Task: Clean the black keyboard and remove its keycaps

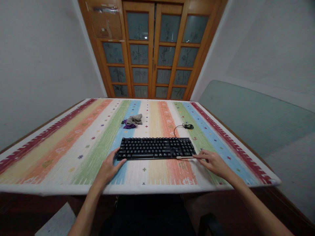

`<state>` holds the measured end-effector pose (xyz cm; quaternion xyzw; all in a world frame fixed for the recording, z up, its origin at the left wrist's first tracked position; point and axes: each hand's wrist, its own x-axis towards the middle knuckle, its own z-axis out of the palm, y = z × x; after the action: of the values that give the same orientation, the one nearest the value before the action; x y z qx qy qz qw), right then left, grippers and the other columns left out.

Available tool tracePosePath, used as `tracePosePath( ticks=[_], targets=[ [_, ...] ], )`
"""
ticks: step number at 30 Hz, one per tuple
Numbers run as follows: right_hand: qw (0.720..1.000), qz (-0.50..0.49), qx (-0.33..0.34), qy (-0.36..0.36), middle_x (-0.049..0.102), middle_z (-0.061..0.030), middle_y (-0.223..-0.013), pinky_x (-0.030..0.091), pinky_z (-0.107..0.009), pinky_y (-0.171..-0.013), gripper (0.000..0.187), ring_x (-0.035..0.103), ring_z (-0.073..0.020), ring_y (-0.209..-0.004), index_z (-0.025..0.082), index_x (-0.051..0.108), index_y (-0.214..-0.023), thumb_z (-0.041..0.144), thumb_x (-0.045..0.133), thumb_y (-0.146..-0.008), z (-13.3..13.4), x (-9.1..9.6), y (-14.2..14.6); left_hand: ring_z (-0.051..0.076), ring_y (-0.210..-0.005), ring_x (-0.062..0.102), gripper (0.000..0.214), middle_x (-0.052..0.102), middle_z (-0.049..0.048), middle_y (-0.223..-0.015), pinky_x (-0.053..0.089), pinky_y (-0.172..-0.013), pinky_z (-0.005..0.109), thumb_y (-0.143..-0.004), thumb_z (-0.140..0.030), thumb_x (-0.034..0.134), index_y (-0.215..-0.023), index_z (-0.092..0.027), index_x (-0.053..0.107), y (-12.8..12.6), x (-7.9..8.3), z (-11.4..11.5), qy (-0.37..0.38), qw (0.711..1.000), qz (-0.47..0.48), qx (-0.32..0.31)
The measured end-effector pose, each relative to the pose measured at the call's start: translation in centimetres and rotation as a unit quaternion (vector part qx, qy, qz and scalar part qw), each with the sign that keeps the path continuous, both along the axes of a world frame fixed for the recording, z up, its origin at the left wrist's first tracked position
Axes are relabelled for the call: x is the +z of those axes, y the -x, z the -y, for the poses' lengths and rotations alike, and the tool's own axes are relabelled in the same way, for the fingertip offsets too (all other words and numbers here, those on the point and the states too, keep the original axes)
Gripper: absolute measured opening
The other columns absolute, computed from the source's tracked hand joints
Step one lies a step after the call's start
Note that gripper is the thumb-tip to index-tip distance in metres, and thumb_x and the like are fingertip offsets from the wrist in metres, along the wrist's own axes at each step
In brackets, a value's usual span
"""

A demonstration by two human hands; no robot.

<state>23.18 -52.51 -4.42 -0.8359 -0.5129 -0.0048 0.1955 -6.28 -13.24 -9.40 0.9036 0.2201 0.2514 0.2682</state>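
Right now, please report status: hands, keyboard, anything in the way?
Left hand touching keyboard corner. Right hand at a thin white stick. Cloths and cable lie behind.

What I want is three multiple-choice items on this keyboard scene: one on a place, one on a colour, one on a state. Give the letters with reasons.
1. Where does the crumpled grey and purple cloth lie?
A. Beyond the keyboard, to the left
B. On the keys
C. Under the right hand

2. What colour is the flat plastic keyboard?
A. White
B. Black
C. Red

3. How is the left hand placed?
A. Raised in the air
B. Gripping the cable
C. At the keyboard's near left corner

Answers: 1 A, the cloth sits farther up the striped tablecloth. 2 B, keys and frame are black. 3 C, its fingers meet that corner, while the right hand reaches the near right corner.
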Motion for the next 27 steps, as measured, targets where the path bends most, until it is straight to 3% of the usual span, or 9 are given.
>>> tracePosePath(
  ticks=[17, 27],
  targets=[
    [0.998, -0.028, -0.047, 0.025, 0.068, -0.0077, -0.082, 0.05, -0.031, -0.067, 0.034, 0.063, -0.0195, -0.069, 0.025, 0.078, -0.098, 0.039, 0.048, -0.089, 4.2, 1.7, -3.4, 0.027, -0.116, 0.06, 0.059, 0.061, 0.0104, -0.128, 0.046, -0.103, 0.046, -0.085, -0.053, 0.056, -0.133, -0.022, 0.046, -0.1, 0.2, 0.0, -0.017, 1.0, -0.005, 0.008],
    [0.996, -0.003, -0.078, 0.035, 0.07, -0.0088, -0.085, 0.051, -0.033, -0.068, 0.037, 0.065, -0.0213, -0.071, 0.024, 0.077, -0.097, 0.042, 0.047, -0.088, 7.2, 1.2, -5.3, 0.028, -0.116, 0.06, 0.059, 0.062, 0.0111, -0.127, 0.046, -0.102, 0.047, -0.085, -0.053, 0.057, -0.133, -0.021, 0.046, 0.0, 0.2, 0.0, -0.021, 1.0, -0.002, 0.004]
  ],
)
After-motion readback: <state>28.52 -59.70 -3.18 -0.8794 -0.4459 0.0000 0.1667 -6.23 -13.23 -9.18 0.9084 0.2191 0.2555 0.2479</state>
